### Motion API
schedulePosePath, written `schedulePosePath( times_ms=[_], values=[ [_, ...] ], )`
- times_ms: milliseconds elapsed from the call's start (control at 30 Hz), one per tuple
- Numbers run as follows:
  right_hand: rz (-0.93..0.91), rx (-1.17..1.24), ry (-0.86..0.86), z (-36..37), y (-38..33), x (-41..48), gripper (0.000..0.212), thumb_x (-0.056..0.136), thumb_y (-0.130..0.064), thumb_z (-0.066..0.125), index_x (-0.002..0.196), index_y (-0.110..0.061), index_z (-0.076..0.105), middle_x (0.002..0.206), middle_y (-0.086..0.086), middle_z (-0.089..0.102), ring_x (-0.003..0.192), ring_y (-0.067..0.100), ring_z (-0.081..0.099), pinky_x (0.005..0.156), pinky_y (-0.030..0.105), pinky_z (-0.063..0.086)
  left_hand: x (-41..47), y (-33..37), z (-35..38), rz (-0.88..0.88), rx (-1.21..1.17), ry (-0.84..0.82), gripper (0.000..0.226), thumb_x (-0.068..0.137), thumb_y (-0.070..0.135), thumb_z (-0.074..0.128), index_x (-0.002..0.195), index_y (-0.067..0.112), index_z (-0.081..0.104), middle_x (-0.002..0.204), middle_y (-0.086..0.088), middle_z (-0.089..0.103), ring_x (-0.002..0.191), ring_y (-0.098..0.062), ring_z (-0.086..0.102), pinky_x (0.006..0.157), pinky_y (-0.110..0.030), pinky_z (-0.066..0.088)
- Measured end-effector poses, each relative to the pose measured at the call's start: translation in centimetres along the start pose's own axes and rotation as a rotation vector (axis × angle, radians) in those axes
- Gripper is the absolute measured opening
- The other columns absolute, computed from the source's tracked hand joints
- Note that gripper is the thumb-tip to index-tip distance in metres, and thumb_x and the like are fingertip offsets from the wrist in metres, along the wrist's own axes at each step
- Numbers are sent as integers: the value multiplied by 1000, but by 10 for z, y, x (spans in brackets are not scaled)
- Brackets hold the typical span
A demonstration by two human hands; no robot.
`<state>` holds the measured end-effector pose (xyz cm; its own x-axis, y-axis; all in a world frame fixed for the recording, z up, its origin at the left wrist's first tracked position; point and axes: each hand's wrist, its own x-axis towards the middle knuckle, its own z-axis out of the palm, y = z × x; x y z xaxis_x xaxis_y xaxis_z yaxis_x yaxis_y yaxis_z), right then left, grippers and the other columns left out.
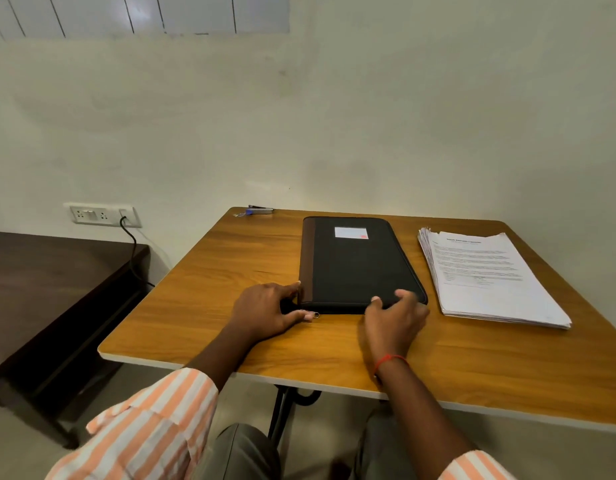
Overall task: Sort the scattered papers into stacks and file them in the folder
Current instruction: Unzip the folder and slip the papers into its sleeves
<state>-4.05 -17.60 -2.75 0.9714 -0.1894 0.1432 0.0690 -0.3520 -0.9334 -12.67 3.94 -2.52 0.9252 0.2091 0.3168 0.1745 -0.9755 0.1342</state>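
A closed black folder (355, 261) with a brown spine and a white label lies flat in the middle of the wooden table (213, 292). My left hand (268, 310) holds its near left corner, with fingers against the spine and the thumb along the near edge beside a small metal zip ring (316, 315). My right hand (393, 317), slightly blurred, rests on the folder's near right edge with loosely bent fingers. A thick stack of printed white papers (486, 271) lies to the right of the folder, apart from both hands.
A stapler with a blue part (260, 211) sits at the table's far left corner against the wall. A darker low table (50, 282) stands to the left, below a wall socket (102, 214) with a black cable. My knees are under the near edge.
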Motion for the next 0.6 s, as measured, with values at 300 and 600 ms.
schedulePosePath(
  times_ms=[300,600],
  values=[
    [219,317,92,-11,1,21,71,89,-12,73,148,-15,34,151,13,36,124,26,52,93,35,54,9,52,25,-224,-65,-10,108,81,87,46,160,16,26,141,-2,60,127,-19,56,109,-41,44],
    [-14,809,-171,-5,-36,15,50,97,-13,64,144,-19,48,137,2,62,113,14,66,79,24,59,7,54,24,-257,-137,160,71,95,71,42,143,20,51,126,-9,67,123,-27,60,96,-42,53]
  ],
)
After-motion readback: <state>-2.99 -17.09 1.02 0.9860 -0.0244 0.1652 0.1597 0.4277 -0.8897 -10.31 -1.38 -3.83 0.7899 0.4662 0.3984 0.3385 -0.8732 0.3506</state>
